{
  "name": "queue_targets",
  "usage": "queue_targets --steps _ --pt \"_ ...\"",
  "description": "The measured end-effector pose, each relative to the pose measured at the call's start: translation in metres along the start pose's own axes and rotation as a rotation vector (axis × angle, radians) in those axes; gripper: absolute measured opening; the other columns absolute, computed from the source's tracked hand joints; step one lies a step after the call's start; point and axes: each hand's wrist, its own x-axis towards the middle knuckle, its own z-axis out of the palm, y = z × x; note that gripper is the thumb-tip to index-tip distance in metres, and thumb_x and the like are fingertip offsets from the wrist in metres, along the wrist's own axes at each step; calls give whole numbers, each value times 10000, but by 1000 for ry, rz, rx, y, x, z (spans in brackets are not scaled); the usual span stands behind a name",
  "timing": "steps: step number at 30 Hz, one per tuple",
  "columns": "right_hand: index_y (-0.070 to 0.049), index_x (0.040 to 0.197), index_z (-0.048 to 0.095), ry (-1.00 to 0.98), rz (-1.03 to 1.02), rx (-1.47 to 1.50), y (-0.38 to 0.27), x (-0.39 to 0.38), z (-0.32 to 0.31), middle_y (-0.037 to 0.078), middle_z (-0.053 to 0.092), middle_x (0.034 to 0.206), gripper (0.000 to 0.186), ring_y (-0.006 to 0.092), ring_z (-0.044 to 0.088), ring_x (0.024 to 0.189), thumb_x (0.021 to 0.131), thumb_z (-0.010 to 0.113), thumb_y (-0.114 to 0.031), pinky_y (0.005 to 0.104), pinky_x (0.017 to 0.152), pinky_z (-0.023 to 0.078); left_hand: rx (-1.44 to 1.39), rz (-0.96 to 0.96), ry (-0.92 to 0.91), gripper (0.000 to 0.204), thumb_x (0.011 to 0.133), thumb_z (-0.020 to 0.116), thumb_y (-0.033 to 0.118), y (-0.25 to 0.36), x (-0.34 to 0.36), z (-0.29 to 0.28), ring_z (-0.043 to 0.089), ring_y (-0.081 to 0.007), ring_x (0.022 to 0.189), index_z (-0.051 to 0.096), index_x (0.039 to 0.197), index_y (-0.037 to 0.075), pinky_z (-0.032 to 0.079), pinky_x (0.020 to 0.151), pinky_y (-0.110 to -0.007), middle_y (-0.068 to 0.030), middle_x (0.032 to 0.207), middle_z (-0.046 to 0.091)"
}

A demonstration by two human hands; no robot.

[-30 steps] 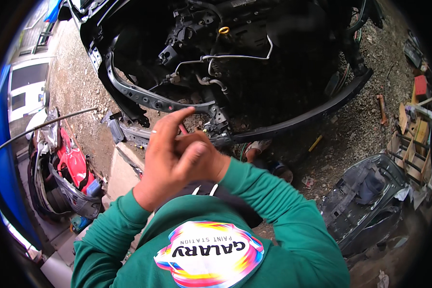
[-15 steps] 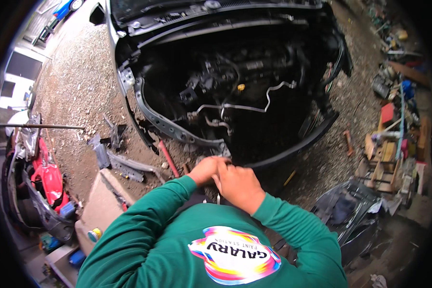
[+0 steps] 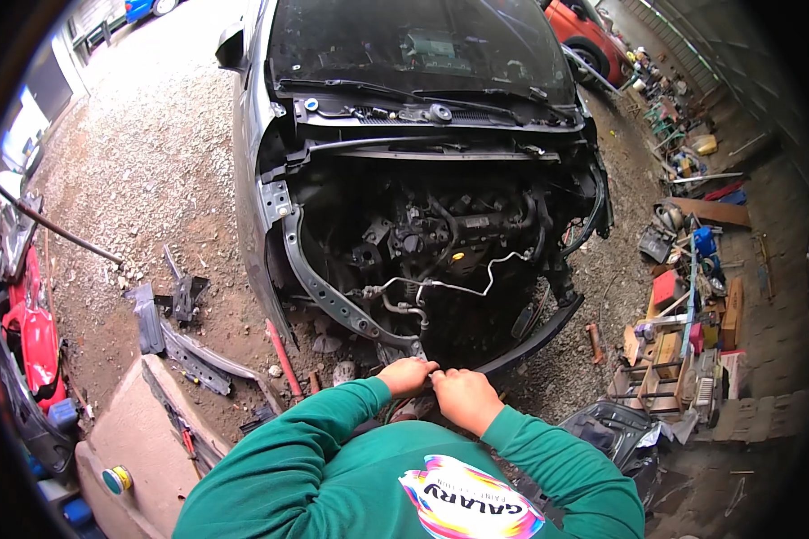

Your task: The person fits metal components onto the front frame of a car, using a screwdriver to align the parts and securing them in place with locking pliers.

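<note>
Daylight bleaches the gravel [image 3: 157, 117] at upper left; the engine bay [image 3: 463, 319] sinks into deep shadow; fisheye distortion curves the blackened edges.

The left hand [image 3: 407, 376] and right hand [image 3: 466, 399], overlapping earlier, are now side by side, and a windshield [image 3: 360, 49] has appeared.

Black crossbar [image 3: 539, 338] (plain), green sleeves [image 3: 288, 445]

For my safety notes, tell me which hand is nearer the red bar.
Left. In the picture, the left hand is to the right of the red bar, apart from it; the right hand is farther right, beyond the left hand.
</note>
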Motion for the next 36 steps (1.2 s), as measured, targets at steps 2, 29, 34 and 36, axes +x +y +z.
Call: queue_targets --steps 2,29,34,36 --pt "-62 1132 748 108 -201 -158 0 1 -5 119 748 1029 250 330 709 1000 930 633 -156 465 945 572 12 18 -9 354 972 638 266 -4 -1 -5 712 -403 1196 683 1255 59 553 1045 -521 -223 1217 759" --pt "-64 1097 765 108 151 189 -16 5 -5 144 764 905 228 377 763 894 1003 668 -248 527 771 615 148 -8 -151 363 968 679 336 -19 5 -8 731 -395 1152 704 1209 66 567 1004 -522 -230 1126 771" --pt "-97 1129 783 144 -73 -50 9 0 16 153 779 930 223 369 762 864 990 677 -235 513 755 615 145 -18 -119 355 981 657 299 -10 7 -5 711 -397 1202 693 1249 69 554 1043 -520 -225 1152 767" --pt "-91 1131 776 172 -105 -39 8 -2 18 154 767 922 218 370 759 863 990 671 -220 511 757 613 128 -23 -120 355 984 650 292 -11 6 -8 704 -392 1218 693 1258 70 550 1051 -519 -226 1169 763"
